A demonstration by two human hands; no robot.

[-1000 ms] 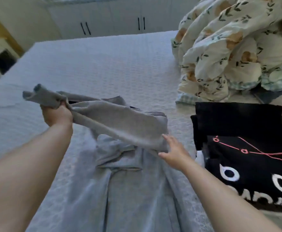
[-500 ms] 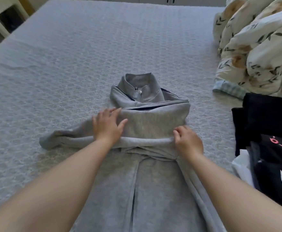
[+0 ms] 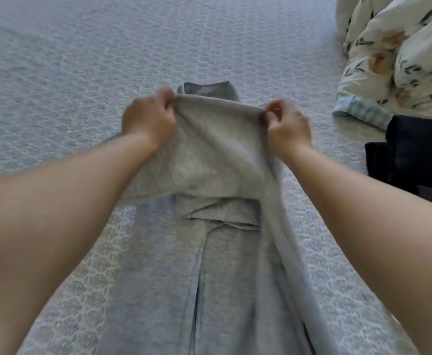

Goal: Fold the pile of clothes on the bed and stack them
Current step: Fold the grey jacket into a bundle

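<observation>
Fingers of left hand (image 3: 148, 120) and right hand (image 3: 288, 125) pinch the half-folded grey jacket (image 3: 209, 155); dark clothes (image 3: 412, 152) at three o'clock look already folded.

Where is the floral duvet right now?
In the head view, the floral duvet is bunched at the upper right of the bed, just beyond the black clothes and right of the grey jacket.

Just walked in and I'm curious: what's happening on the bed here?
A person is folding a grey zip-up top laid out on the bed. The left hand and right hand each pinch a corner of a fold near the collar, holding it up off the rest of the garment. Dark clothes lie at the right, beside a crumpled floral duvet.
</observation>
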